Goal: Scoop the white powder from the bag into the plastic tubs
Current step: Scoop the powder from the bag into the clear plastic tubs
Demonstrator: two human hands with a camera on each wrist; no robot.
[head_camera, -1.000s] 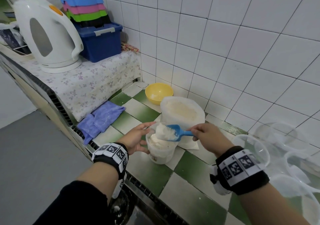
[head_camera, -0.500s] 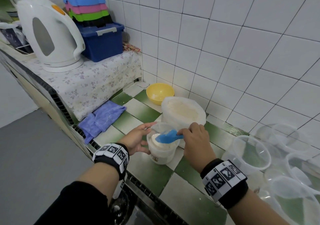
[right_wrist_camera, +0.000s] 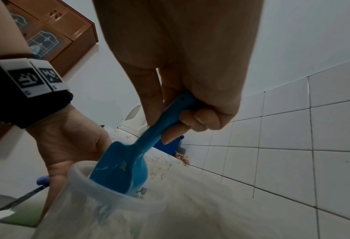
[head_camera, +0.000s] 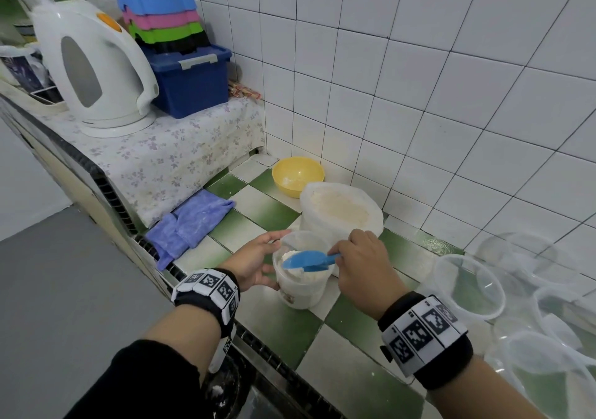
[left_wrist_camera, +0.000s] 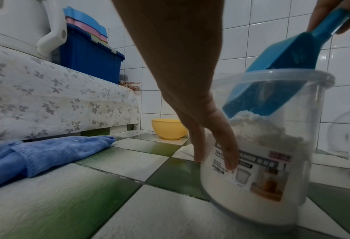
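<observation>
Head view shows the right hand [head_camera: 361, 264] curled around the handle of the blue scoop [head_camera: 308, 261], its bowl tipped down inside the plastic tub [head_camera: 301, 286] onto the white powder [left_wrist_camera: 258, 127]. Left hand [head_camera: 254, 264] steadies the tub's side, fingers seemingly straight against it. Just behind stands the open bag [head_camera: 340, 212].

On the counter [head_camera: 280, 325], the tub [head_camera: 301, 284] stands before the powder bag [head_camera: 342, 212]; a bowl [head_camera: 297, 176] lies behind, a cloth [head_camera: 190, 222] left, empty tubs [head_camera: 467, 286] right.
</observation>
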